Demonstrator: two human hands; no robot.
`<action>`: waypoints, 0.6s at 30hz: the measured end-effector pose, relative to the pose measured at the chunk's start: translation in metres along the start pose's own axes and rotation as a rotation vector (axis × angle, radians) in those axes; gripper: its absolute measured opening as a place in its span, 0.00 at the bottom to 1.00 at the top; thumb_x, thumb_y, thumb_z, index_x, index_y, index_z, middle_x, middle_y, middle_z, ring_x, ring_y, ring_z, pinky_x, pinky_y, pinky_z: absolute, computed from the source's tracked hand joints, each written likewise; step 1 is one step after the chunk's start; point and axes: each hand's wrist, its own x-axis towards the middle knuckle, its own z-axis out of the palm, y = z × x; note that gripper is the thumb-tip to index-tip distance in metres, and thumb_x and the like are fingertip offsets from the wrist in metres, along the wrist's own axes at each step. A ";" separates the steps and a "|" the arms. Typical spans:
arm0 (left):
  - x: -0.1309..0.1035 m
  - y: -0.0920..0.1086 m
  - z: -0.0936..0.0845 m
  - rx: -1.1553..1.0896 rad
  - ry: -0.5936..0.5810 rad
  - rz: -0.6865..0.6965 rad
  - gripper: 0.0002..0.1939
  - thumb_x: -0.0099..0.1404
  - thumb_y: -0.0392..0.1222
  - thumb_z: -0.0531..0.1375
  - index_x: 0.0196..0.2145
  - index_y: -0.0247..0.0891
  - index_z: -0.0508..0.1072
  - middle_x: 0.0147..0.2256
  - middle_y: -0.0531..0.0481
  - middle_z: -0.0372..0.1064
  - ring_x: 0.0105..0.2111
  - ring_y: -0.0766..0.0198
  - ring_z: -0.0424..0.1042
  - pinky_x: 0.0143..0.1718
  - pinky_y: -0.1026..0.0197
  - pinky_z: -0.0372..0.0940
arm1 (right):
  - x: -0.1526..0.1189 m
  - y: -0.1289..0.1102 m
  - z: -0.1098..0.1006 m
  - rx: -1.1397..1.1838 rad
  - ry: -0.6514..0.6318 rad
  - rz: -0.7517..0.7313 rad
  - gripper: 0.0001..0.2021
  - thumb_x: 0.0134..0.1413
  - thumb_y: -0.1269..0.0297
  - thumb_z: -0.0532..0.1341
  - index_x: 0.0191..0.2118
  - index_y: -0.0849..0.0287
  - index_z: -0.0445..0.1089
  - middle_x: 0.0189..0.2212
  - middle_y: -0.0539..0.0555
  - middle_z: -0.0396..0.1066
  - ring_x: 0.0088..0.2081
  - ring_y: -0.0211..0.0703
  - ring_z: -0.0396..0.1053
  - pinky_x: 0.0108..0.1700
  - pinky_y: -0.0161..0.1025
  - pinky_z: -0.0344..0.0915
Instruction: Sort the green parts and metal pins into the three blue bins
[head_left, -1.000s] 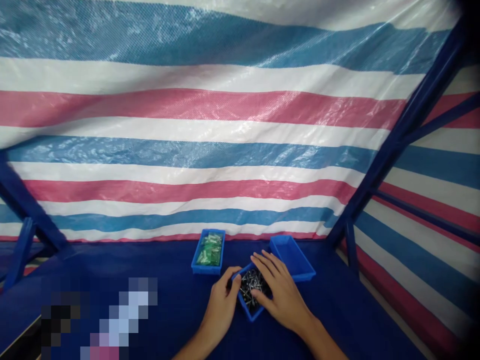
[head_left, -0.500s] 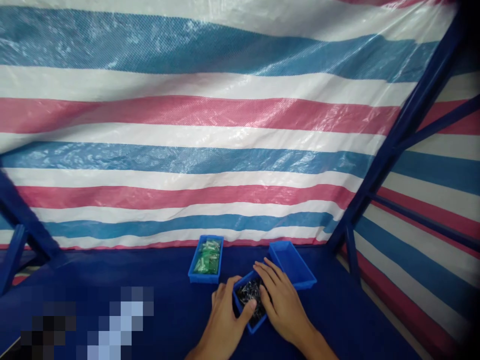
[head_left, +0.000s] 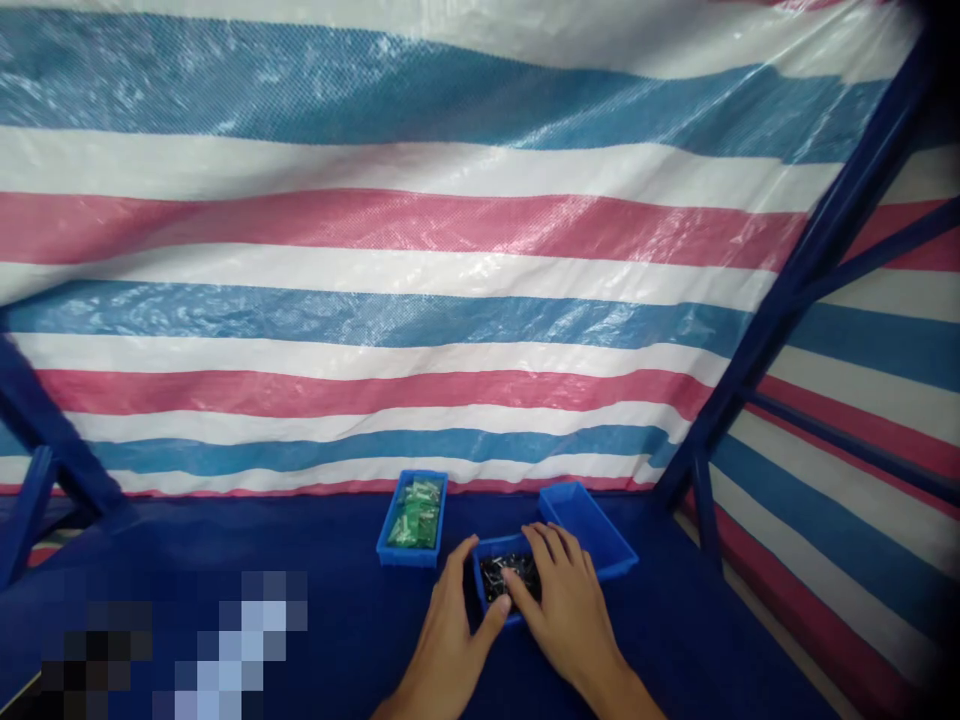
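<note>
A small blue bin (head_left: 496, 545) filled with small dark and shiny metal pieces (head_left: 496, 572), too small to name, sits on the table between my hands. My left hand (head_left: 451, 630) grips its left side, fingers along the outer wall and thumb at the near corner. Across the right side lies my right hand (head_left: 568, 605), its fingers curled over the far rim and its thumb over the metal pieces. The bin's right wall is mostly hidden under this hand.
Behind the bin to the left stands a blue bin (head_left: 407, 558) of green-and-clear packets (head_left: 416, 515). An empty blue bin (head_left: 589, 525) is just beyond my right hand. A striped tarp (head_left: 375, 390) and blue metal frame posts (head_left: 757, 335) border the blue table (head_left: 285, 540).
The bin with the metal pieces has turned from a slant to nearly square with the table and shifted slightly away, both hands moving along with it. The empty bin has shifted slightly right.
</note>
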 end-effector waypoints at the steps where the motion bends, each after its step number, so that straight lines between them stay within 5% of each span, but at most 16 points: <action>1: 0.001 -0.002 0.001 -0.021 0.008 -0.006 0.39 0.74 0.59 0.61 0.74 0.43 0.56 0.73 0.37 0.55 0.73 0.43 0.56 0.73 0.38 0.52 | 0.000 0.002 -0.003 0.009 -0.039 -0.020 0.28 0.68 0.44 0.62 0.66 0.55 0.71 0.62 0.63 0.73 0.63 0.70 0.67 0.59 0.66 0.70; 9: 0.005 -0.002 -0.001 -0.080 0.148 -0.034 0.30 0.80 0.58 0.50 0.72 0.43 0.59 0.72 0.40 0.59 0.72 0.48 0.59 0.73 0.40 0.52 | -0.002 0.011 -0.029 0.187 -0.348 -0.199 0.45 0.58 0.45 0.71 0.76 0.40 0.53 0.74 0.53 0.58 0.71 0.66 0.57 0.70 0.66 0.58; 18: 0.002 0.006 0.000 -0.083 0.186 -0.052 0.38 0.80 0.60 0.51 0.79 0.44 0.44 0.78 0.44 0.40 0.77 0.50 0.41 0.76 0.44 0.42 | -0.003 0.005 -0.007 0.201 -0.169 -0.056 0.42 0.62 0.53 0.70 0.76 0.48 0.54 0.70 0.59 0.64 0.69 0.62 0.61 0.70 0.61 0.61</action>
